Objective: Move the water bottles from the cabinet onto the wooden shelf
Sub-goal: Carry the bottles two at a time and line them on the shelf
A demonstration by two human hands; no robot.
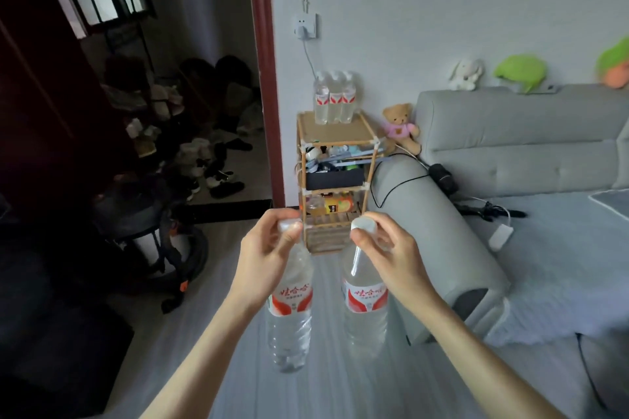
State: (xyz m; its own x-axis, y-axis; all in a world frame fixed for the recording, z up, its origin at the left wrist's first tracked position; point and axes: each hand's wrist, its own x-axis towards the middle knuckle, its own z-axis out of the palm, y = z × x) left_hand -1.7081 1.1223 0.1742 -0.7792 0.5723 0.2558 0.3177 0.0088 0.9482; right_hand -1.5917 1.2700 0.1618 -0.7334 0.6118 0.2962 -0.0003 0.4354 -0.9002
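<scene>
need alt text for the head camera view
Each of two hands, left hand and right hand, grips a water bottle by its capped neck: left bottle, right bottle. Ahead, a wooden shelf beside a grey sofa carries three bottles on top.

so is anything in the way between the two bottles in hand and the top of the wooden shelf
Nothing visible blocks the way. The floor ahead up to the wooden shelf looks open. Three bottles stand at the back of its top, leaving the front bare. The sofa arm lies to the right.
</scene>
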